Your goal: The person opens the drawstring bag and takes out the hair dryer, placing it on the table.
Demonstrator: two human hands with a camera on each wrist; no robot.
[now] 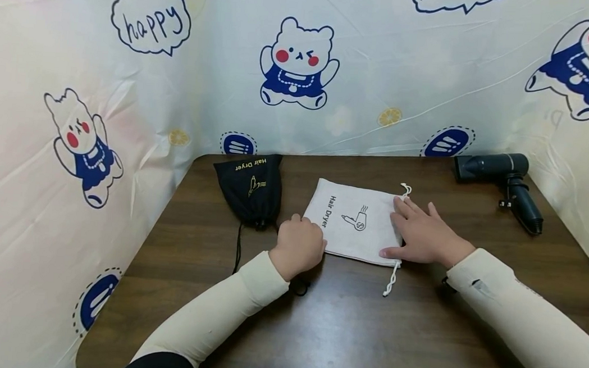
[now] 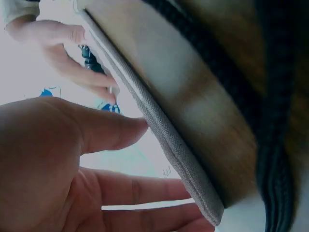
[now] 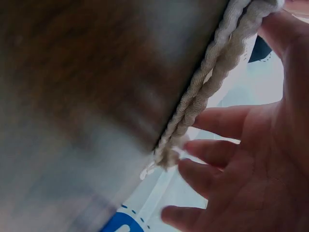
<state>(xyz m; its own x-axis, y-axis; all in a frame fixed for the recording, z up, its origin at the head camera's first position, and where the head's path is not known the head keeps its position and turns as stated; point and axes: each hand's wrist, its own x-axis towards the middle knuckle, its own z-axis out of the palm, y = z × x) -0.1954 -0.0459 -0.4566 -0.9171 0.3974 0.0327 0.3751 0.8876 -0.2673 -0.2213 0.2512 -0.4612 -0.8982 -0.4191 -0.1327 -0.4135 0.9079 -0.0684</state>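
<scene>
backdrop (image 1: 367,70): printed sheet along the tabletop's far edge; it limits movement that way.
tabletop (image 1: 366,335): brown wood; the widest room for moving lies toward the front edge, with more toward the right edge.
white bag (image 1: 355,221): flat, mid-tabletop, nearer the far edge than the front; it could ruck or twist if pushed unevenly from its two ends.
black bag (image 1: 254,187): lies by the far left corner, close beside the white bag, so little room separates them.
hair dryer (image 1: 510,177): dark, near the far right corner; a wide swing of the right arm could knock it over the right edge.
right hand (image 1: 425,234): fingers spread across the white bag's right end, grasping nothing.
left hand (image 1: 298,246): fingers bent at the bag's near left corner; cannot tell whether they pinch it.
black cord (image 1: 238,248): trails frontward beside the left arm, which could snag it and drag the black bag.
white drawstring (image 1: 391,280): pokes out frontward; spread fingers could catch it.
</scene>
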